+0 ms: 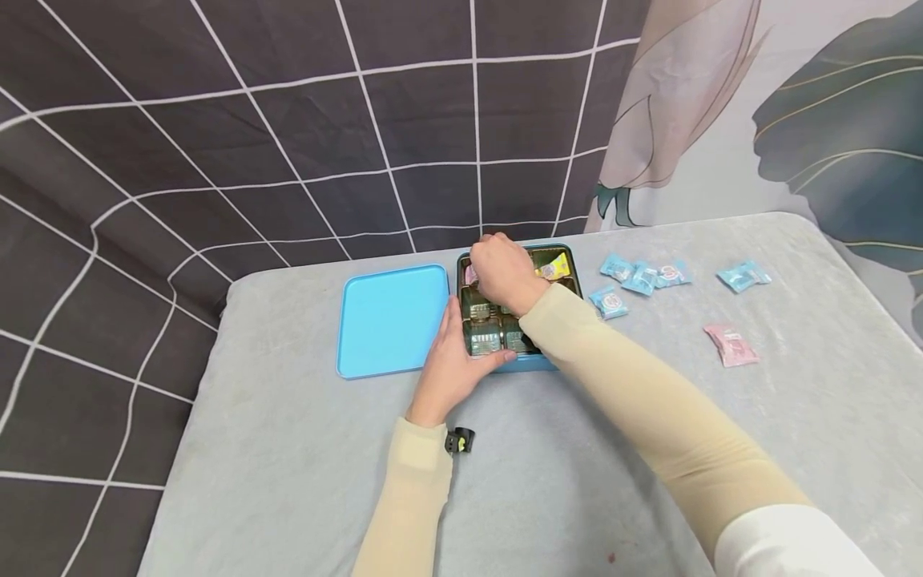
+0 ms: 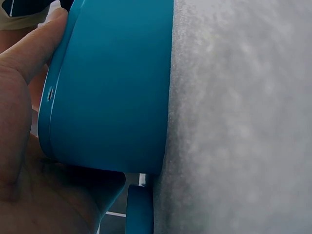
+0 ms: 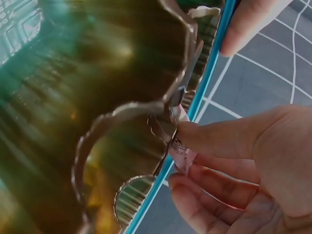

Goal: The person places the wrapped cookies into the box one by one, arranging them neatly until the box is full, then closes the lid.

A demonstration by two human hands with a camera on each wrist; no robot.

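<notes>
A blue box (image 1: pixel 530 363) with a gold divided insert (image 1: pixel 478 308) stands near the back of the table. My left hand (image 1: pixel 454 365) holds its front left corner, thumb over the front rim and fingers along the left side; the left wrist view shows the thumb on the rim (image 2: pixel 47 105). Over the box's back left part is my right hand (image 1: pixel 505 272). In the right wrist view its thumb and fingers pinch a pink wrapped candy (image 3: pixel 184 158) at the box's edge, partly covered by the fingers. A yellow wrapped candy (image 1: pixel 554 267) lies in a back right compartment.
Left of the box lies a flat blue lid (image 1: pixel 392 320). Several blue wrapped candies (image 1: pixel 642 278) lie to the right, with another blue candy (image 1: pixel 743 276) and a pink candy (image 1: pixel 731 345) farther out. A dark checked curtain (image 1: pixel 425 192) hangs behind the grey-covered table (image 1: pixel 288 449).
</notes>
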